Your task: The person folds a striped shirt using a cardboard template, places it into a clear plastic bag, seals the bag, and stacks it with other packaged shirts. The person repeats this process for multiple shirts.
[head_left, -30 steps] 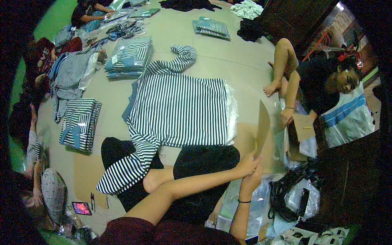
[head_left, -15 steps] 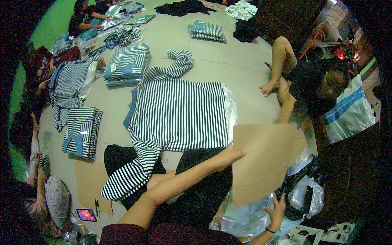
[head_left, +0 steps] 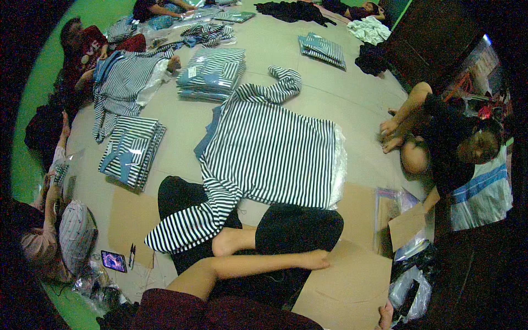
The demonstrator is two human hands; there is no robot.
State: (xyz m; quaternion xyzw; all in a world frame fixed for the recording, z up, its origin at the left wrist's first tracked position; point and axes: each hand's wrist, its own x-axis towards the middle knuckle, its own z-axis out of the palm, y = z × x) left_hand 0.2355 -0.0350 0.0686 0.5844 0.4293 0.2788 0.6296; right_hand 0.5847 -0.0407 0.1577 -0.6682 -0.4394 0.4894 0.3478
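Note:
A brown cardboard sheet [head_left: 352, 286] is tilted over my lap on the right. My left hand [head_left: 316, 259] reaches across and pinches its upper left edge. At its lower right edge, my right hand [head_left: 385, 316] grips it too; most of that hand is hidden. In front of my crossed legs, a black-and-white striped shirt [head_left: 275, 148] lies spread out, its blue collar to the left and a pale lining at the hem. One sleeve rests over my leg, and the other bends away at the far side.
Packed striped shirts stand in stacks [head_left: 212, 74] at far left and nearer left [head_left: 132, 151]. A phone [head_left: 114, 261] and a small black tool [head_left: 132, 257] lie left. Clear plastic bags [head_left: 410, 294] lie right. A co-worker [head_left: 451, 137] sits right, holding a smaller cardboard piece [head_left: 407, 228]; others sit left.
The cardboard sheet has come down and nearer, lying flatter over my lap. My right hand has gone from beside the plastic bags to the sheet's edge. My view has turned slightly left.

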